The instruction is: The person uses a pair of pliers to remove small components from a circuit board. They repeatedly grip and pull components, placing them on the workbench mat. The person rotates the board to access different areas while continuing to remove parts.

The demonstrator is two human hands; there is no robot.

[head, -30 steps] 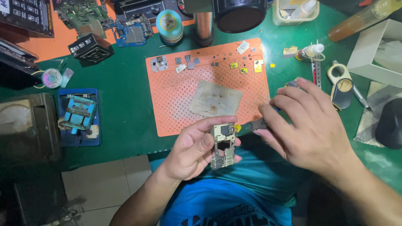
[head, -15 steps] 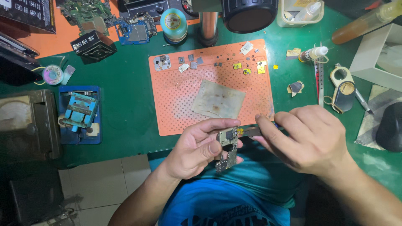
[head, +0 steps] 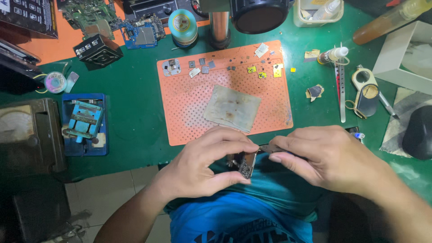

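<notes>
Our left hand (head: 202,168) is pinching a small circuit board (head: 246,163) between thumb and fingers, just in front of the near edge of the green desk (head: 135,112), above our blue shirt (head: 238,216). Our right hand (head: 324,157) is gripping thin tweezers (head: 269,148), whose tip is touching the board. We are keeping both below the orange mat (head: 189,112), where a grey cloth (head: 231,108) is lying.
</notes>
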